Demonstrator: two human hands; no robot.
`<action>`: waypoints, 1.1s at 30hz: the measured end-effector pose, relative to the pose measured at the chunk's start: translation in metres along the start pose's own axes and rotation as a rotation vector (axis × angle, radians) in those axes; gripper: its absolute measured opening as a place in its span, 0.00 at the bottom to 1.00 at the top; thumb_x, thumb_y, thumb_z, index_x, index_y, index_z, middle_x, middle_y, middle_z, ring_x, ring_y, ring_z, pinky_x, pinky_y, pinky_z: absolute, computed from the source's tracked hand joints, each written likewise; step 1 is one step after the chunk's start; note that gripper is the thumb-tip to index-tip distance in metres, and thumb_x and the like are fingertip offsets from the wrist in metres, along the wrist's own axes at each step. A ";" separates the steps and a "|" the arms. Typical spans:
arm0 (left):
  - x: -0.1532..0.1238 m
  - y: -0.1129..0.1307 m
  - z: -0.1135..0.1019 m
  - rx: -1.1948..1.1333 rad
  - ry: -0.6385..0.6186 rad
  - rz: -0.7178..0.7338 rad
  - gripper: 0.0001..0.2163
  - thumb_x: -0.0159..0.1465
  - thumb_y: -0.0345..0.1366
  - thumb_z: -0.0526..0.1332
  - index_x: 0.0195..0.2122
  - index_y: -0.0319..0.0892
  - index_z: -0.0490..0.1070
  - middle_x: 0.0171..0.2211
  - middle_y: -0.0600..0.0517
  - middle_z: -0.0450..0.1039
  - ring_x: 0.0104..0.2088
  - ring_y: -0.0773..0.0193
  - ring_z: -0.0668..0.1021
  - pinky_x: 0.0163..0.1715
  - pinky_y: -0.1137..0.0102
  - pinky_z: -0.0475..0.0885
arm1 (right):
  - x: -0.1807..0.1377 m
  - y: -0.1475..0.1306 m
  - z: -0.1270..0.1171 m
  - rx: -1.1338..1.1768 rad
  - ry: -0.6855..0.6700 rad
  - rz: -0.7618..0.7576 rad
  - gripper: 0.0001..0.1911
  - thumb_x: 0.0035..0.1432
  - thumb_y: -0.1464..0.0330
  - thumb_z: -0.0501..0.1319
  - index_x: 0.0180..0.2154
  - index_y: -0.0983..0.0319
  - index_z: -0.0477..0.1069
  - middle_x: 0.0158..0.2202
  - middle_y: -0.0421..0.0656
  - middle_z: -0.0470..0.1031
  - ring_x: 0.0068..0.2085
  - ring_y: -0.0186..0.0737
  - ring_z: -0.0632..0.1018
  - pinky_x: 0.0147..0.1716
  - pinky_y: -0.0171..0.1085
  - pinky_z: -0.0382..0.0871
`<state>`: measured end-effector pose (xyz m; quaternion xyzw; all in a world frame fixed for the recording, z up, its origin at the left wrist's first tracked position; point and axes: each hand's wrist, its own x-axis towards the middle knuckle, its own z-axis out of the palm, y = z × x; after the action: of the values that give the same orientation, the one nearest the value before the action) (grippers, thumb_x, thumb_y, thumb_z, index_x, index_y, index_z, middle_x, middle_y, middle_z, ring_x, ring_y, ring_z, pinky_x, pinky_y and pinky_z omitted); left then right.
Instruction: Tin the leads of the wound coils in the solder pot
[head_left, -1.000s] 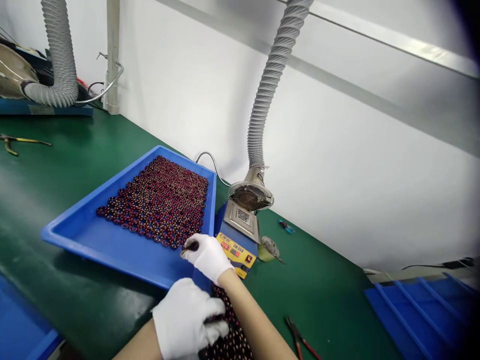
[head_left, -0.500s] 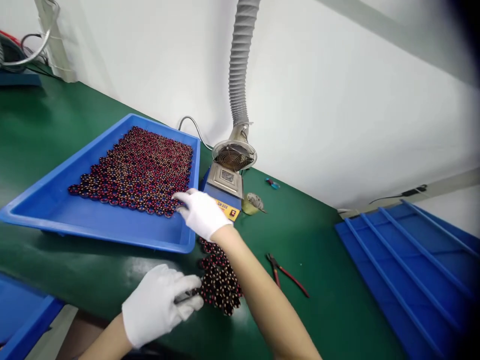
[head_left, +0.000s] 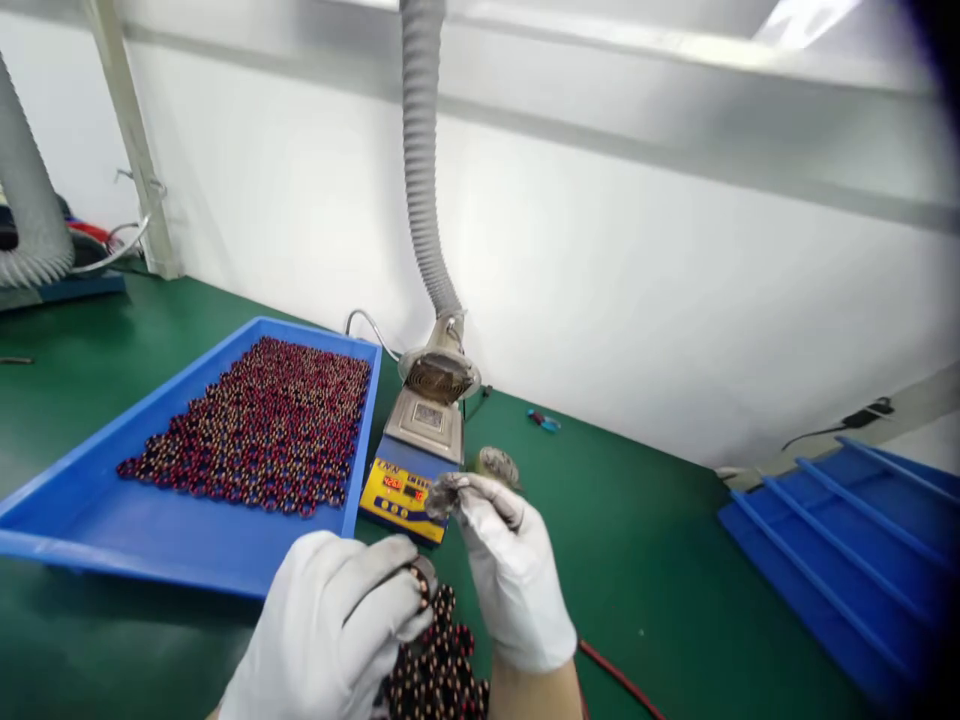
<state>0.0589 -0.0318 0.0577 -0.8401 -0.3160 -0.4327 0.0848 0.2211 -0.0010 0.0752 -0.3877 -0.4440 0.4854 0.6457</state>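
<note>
My left hand (head_left: 330, 625), in a white glove, is at the lower middle. Its fingers are closed on a small dark ring coil with copper-coloured dots (head_left: 422, 588). Below those fingers lies a pile of similar ring coils (head_left: 439, 660) on the green table, partly covered by my hand. My right hand (head_left: 510, 570), also gloved, is raised beside it with thumb and fingers pinched together. Its fingertips are grey and dirty; what they hold, if anything, cannot be made out. They are in front of a blue and yellow heating unit with a red display (head_left: 401, 495).
A blue tray (head_left: 187, 565) on the left holds many ring coils in rows. Above the heating unit hangs a fume hose (head_left: 424, 150). Behind my right hand stands a small round pot (head_left: 496, 465). Red-handled pliers (head_left: 619, 678) and a ribbed blue panel (head_left: 847, 560) are on the right.
My right hand has left the tray's near right corner and moved right, in front of the heating unit. My left hand has come nearer the pile's top. The view has tilted up.
</note>
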 end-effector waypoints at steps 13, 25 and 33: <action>0.050 -0.008 0.034 -0.076 0.250 -0.156 0.23 0.56 0.39 0.63 0.51 0.43 0.59 0.52 0.43 0.61 0.50 0.54 0.67 0.48 0.60 0.69 | 0.021 0.026 -0.030 0.271 -0.116 -0.035 0.14 0.39 0.58 0.70 0.30 0.55 0.74 0.31 0.43 0.76 0.31 0.44 0.77 0.36 0.44 0.72; 0.049 -0.028 0.032 -0.245 0.095 -0.079 0.11 0.63 0.35 0.54 0.46 0.44 0.65 0.43 0.48 0.74 0.45 0.58 0.73 0.42 0.61 0.72 | 0.013 0.004 -0.010 -0.059 -0.112 -0.130 0.12 0.36 0.69 0.72 0.29 0.56 0.76 0.33 0.43 0.77 0.35 0.43 0.77 0.36 0.38 0.71; 0.055 -0.025 0.025 -0.104 0.094 0.054 0.09 0.62 0.32 0.55 0.43 0.41 0.68 0.42 0.49 0.75 0.45 0.57 0.73 0.42 0.60 0.70 | 0.011 0.005 -0.005 0.201 0.083 -0.050 0.07 0.44 0.60 0.68 0.23 0.55 0.74 0.28 0.40 0.76 0.33 0.40 0.76 0.37 0.40 0.71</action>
<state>0.0843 0.0232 0.0821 -0.8305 -0.2660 -0.4848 0.0676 0.2254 0.0106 0.0708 -0.3295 -0.3754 0.4947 0.7112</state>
